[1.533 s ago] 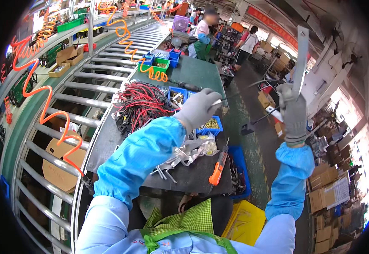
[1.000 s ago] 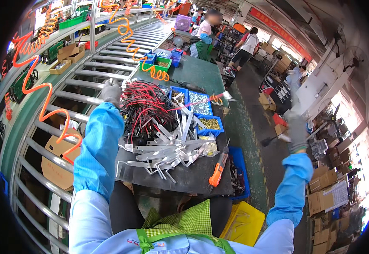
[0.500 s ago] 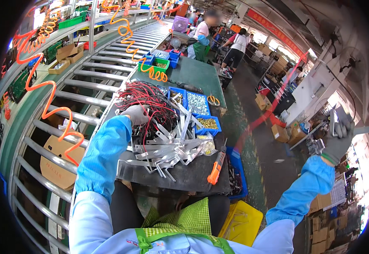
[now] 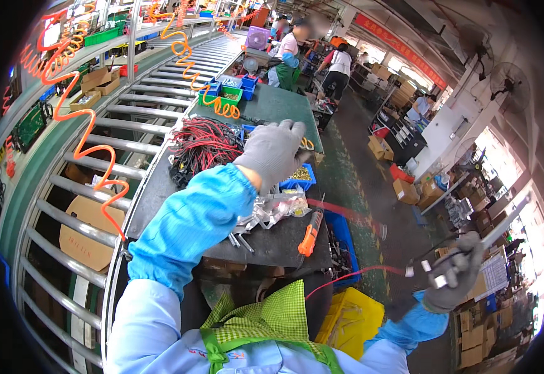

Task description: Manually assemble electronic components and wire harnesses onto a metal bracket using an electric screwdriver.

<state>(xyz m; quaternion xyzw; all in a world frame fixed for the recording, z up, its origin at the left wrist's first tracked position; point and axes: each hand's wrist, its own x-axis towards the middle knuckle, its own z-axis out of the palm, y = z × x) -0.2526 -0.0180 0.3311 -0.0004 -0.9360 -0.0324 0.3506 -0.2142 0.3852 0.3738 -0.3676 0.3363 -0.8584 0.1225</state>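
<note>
My left hand [image 4: 273, 149], in a grey glove, is over the blue bins of small parts with its fingers bent downward. Their tips are hidden, so I cannot tell whether they pinch anything. Out to the right, my gloved right hand [image 4: 457, 274] is closed around a flat metal strip [image 4: 507, 223]. A red wire [image 4: 359, 270] with small white connectors trails from that hand toward my lap. On the bench lies a heap of red and black wires [image 4: 206, 144]. Silver metal brackets [image 4: 262, 215], partly covered by my left arm, lie nearer me.
An orange-handled power screwdriver [image 4: 310, 237] lies at the bench's right edge. Beside the bench are a blue crate [image 4: 343, 246] and a yellow bin [image 4: 356, 318]. A roller conveyor [image 4: 106, 163] runs along the left under coiled orange hoses [image 4: 97, 149]. People [image 4: 289, 56] stand farther back.
My left hand has left the wire heap and moved right, over the small-parts bins. My right hand has dropped lower, still holding metal, and a red wire now hangs from it.
</note>
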